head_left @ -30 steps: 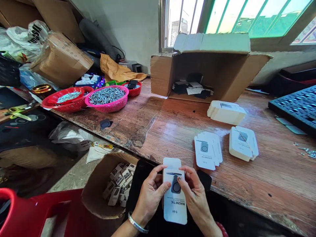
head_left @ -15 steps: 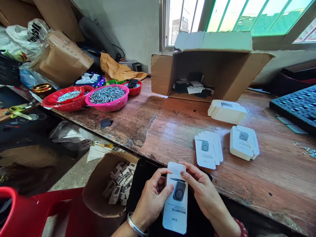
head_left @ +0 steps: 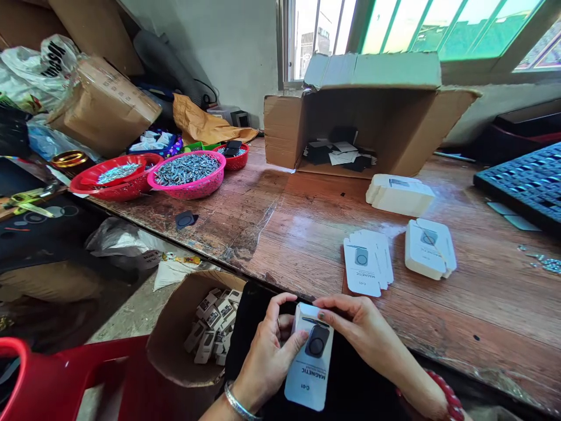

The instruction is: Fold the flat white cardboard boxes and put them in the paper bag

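A white printed card box [head_left: 308, 369], marked MAGNETIC, is held low in front of me, over dark cloth. My left hand [head_left: 272, 356] grips its left side, thumb on the printed face. My right hand [head_left: 357, 321] pinches its top right corner between thumb and fingers. The top end of the box looks folded over. On the table edge just beyond lie fanned flat cards [head_left: 363, 272] with the same print. Right of them is a banded stack of cards [head_left: 429, 248], and behind is another stack [head_left: 400, 196].
An open cardboard box [head_left: 372, 117] with black and white pieces stands at the back. Baskets of metal parts [head_left: 188, 190] sit left. Below, a carton [head_left: 170, 351] holds small boxes beside a red chair [head_left: 65, 371]. A black tray [head_left: 526, 181] lies right.
The top flap of the held box, upright before, is now folded down. My right hand has shifted slightly right and down, and the view has moved a little.
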### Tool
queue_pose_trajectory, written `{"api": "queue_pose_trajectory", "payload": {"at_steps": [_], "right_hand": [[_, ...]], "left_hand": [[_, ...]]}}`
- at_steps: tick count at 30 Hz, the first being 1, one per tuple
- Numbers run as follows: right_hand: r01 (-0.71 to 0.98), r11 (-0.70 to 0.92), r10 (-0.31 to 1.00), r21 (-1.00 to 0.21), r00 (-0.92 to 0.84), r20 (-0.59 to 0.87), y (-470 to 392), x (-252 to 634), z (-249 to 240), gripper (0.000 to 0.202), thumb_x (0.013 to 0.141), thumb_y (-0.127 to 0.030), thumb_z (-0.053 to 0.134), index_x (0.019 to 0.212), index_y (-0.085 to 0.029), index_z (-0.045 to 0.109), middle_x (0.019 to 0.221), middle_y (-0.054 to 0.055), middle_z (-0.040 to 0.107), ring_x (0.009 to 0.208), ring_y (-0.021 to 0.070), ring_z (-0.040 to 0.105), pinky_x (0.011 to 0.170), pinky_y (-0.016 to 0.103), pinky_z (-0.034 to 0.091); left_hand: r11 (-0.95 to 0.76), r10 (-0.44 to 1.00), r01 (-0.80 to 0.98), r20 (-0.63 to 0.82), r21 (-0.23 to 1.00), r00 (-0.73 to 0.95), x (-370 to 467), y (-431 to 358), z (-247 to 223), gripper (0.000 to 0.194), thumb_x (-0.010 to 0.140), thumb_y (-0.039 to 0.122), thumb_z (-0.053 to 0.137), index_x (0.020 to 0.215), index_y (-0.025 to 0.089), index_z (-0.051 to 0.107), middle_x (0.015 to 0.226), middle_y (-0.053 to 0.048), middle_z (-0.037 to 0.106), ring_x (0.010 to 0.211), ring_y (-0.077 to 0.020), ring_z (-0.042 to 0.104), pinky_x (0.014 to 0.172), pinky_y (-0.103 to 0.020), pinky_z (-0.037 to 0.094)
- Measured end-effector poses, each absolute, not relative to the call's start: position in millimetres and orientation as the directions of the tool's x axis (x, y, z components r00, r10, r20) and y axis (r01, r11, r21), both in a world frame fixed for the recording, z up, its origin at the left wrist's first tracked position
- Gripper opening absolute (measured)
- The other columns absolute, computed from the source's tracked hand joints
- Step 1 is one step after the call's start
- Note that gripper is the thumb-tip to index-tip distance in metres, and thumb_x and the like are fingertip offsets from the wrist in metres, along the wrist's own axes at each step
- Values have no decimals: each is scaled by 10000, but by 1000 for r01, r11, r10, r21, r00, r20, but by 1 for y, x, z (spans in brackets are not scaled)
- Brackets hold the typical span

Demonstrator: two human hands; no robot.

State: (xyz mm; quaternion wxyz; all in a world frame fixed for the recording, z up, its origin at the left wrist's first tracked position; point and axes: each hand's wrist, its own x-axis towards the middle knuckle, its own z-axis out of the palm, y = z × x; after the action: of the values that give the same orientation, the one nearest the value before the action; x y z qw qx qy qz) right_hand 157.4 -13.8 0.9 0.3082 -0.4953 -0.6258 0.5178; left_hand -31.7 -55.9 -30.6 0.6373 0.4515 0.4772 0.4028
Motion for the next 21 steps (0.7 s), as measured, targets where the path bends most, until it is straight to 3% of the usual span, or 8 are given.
{"api": "queue_pose_trajectory", "payload": {"at_steps": [8, 13, 17, 21], "right_hand": [[428, 27, 931, -903, -339, -133, -8, 160, 2, 222, 841, -275, 581, 835, -176, 780, 736, 32, 762, 674, 190, 655, 618, 276, 470], [439, 128, 887, -889, -452, -95, -6, 162, 8, 199, 866, -207, 583, 810, -185, 773, 748, 23, 759, 690, 177, 667, 641, 261, 488], [407, 292, 826, -865, -564, 14, -9, 169, 14, 223, 942, -246, 558, 967, -224, 778, 965, 53, 760, 859, 198, 691, 750, 276, 530], [432, 292, 835, -853, -550, 7, -13, 172, 8, 271, 932, -230, 568, 1128, -280, 748, 1124, 63, 726, 975, 219, 684, 831, 312, 542]], "left_hand": [[243, 940, -68, -218, 968, 263, -31, -59, -32, 535, 858, 384, 683, 1288, 229, 404, 974, -87, 750, 871, -225, 703, 762, -312, 536], [227, 947, -35, -213, 973, 241, -31, -60, -34, 540, 868, 345, 672, 1335, 245, 420, 929, -57, 752, 843, -204, 696, 785, -306, 526], [227, 957, -40, -215, 973, 197, -31, -59, -33, 527, 876, 345, 653, 1350, 241, 447, 926, -51, 747, 867, -204, 693, 812, -303, 511], [266, 945, -75, -244, 961, 219, -33, -55, -33, 476, 839, 405, 686, 1248, 211, 539, 941, -62, 735, 866, -207, 675, 783, -292, 505]]}}
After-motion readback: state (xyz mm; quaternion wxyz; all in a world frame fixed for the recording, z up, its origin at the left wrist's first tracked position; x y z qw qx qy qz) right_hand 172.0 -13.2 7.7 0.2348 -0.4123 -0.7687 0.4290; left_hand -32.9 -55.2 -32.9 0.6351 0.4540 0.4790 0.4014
